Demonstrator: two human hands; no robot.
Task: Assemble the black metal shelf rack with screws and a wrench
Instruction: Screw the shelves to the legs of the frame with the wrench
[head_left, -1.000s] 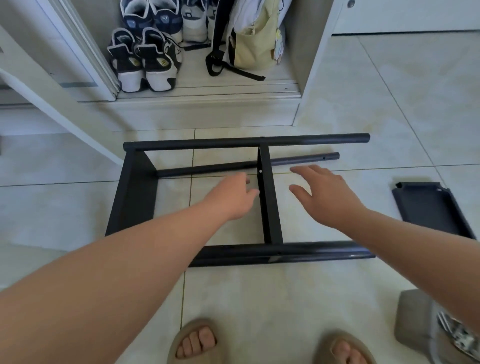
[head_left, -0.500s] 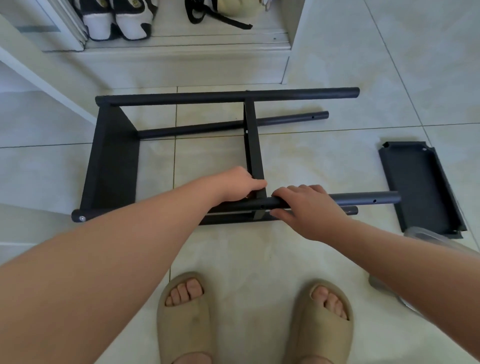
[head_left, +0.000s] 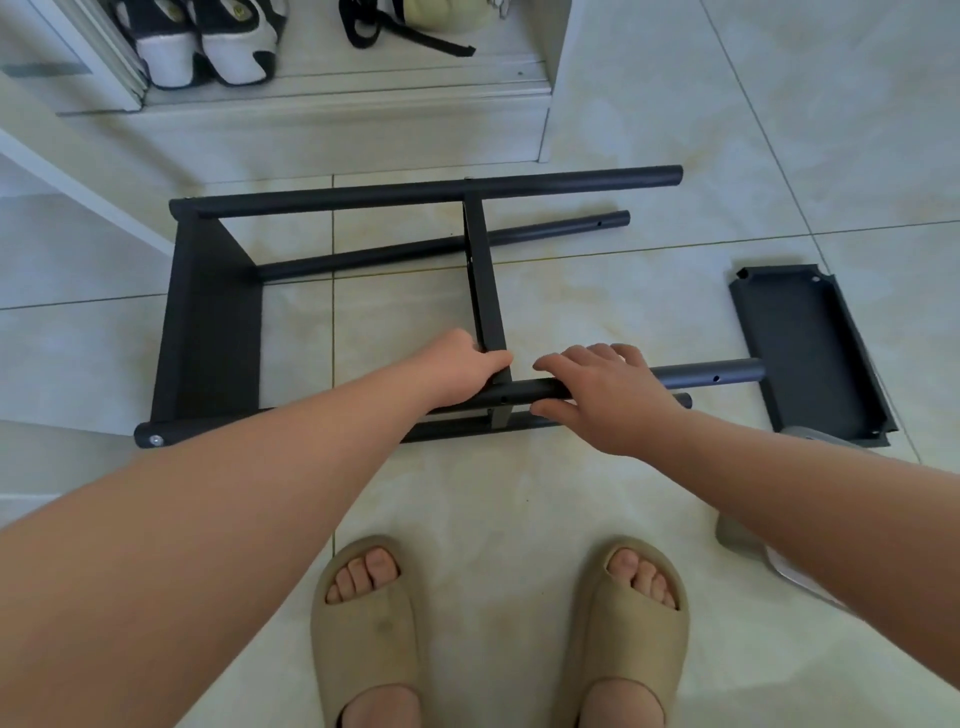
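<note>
Rack frame (head_left: 208, 322) lies on its side on the tiled floor (head_left: 597, 312), one end panel and a middle shelf (head_left: 483, 291) already joined to the poles. Right hand (head_left: 608, 400) is wrapped over the near upper pole (head_left: 717, 375), thumb under, fingers curled on top. Left hand (head_left: 462, 371) is closed around the same pole where the middle shelf meets it. Loose shelf panel (head_left: 810, 353) waits on the floor just beyond the pole's free end, with an open screw hole showing there. Step in hand looks like steadying or seating the pole; next likely calls for fitting that panel, then screws. No wrench visible.
</note>
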